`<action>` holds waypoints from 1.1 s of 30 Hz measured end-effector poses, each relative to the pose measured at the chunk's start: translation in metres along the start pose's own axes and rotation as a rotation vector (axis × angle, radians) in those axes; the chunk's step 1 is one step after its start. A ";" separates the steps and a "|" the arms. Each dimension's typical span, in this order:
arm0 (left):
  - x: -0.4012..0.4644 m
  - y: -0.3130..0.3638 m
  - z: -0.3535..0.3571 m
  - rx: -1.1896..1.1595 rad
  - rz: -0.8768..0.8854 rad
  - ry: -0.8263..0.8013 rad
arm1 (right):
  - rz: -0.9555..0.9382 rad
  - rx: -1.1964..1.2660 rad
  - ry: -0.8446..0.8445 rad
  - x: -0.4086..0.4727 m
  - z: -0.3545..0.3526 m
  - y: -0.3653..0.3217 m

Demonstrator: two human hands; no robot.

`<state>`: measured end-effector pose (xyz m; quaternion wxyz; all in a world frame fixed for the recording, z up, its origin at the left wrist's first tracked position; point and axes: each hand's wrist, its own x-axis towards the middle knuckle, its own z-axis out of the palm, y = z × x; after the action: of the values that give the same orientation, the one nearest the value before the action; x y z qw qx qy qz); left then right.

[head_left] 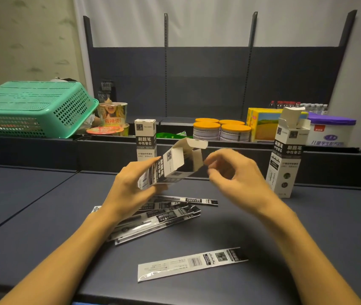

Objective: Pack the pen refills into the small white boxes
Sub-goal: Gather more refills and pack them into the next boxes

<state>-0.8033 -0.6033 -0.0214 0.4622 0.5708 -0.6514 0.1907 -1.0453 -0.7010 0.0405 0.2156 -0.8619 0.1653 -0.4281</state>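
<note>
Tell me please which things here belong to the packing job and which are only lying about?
For the job:
- open box held in the left hand
- right hand, holding nothing
- closed box, standing
- open box at the right, standing
- refill packets, piled
- single packet

Lying about:
- green basket
- noodle cups
- orange-lidded tins
- yellow carton
- purple-lidded tub

Held box (pixel 170 166): small, white with black print, tilted, flaps open, mouth up-right, above the refill pile (pixel 155 214). Pile: black-and-white sleeved refills, fanned flat on the table. Single refill (pixel 192 264): flat, apart, nearer the viewer than the pile. Shut box (pixel 145 139): upright, behind the pile. Open box (pixel 286 155): upright, right of the pile.
</note>
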 end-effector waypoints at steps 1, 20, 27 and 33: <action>0.000 0.000 0.000 0.001 0.005 0.000 | 0.099 -0.004 -0.167 -0.001 -0.004 0.001; 0.002 0.002 -0.001 0.007 -0.017 -0.036 | 0.364 -0.337 -1.025 -0.010 -0.001 -0.001; 0.001 0.001 -0.001 -0.003 -0.012 -0.025 | 0.292 -0.185 -0.649 -0.007 -0.001 0.007; 0.002 0.002 -0.001 -0.015 -0.006 0.000 | 0.202 0.009 -0.369 -0.004 -0.006 0.003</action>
<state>-0.8042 -0.6030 -0.0193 0.4669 0.5693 -0.6510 0.1845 -1.0527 -0.7034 0.0398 0.2880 -0.9038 0.2067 -0.2397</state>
